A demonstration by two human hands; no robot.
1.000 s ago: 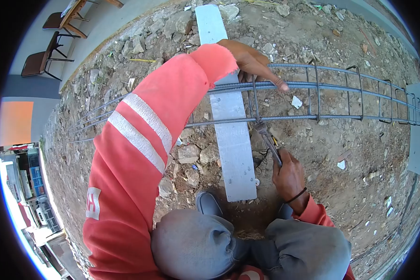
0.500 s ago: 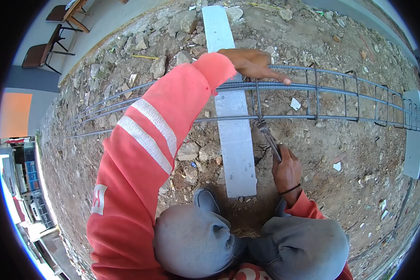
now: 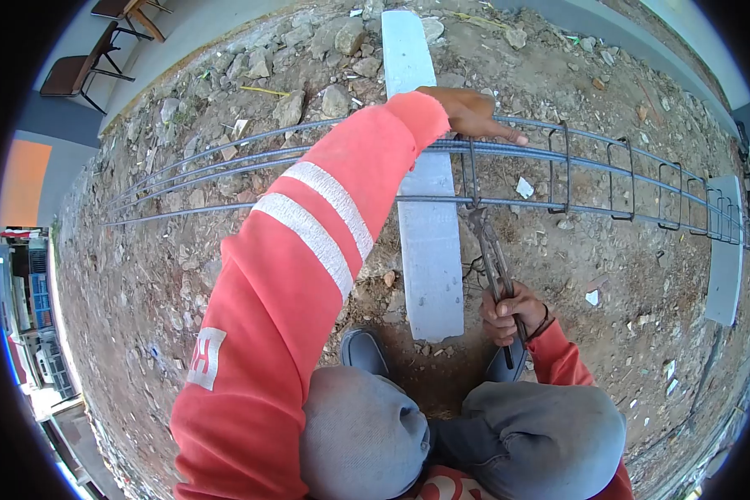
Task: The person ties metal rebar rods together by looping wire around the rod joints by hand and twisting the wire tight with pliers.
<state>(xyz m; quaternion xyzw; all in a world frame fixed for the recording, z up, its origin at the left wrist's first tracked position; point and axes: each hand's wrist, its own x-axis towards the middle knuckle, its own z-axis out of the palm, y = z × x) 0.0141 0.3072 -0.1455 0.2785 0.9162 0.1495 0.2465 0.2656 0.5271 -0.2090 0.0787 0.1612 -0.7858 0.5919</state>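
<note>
Long steel rebars with square stirrups form a rebar cage (image 3: 592, 156) lying across the view. My left hand (image 3: 472, 114) is on its far bars beside a stirrup, thumb stretched along the middle bars and the other fingers curled, partly hidden. In my right hand (image 3: 512, 312) are long-handled pincers (image 3: 493, 250), gripped by both handles. Their jaws meet the near bar where the stirrup (image 3: 468, 175) crosses it. Any tie wire at the jaws is too small to make out.
A pale board (image 3: 432, 275) runs under the cage near my feet, and another board (image 3: 725, 250) supports it at the right. Stones (image 3: 336, 100) and rubble cover the dirt ground. Brown chairs (image 3: 79, 67) stand at the upper left.
My right hand has drawn back towards my knees and turned, now wrapped round the pincers' handles, which stand more upright. The jaws stay at the same crossing. My view has shifted slightly.
</note>
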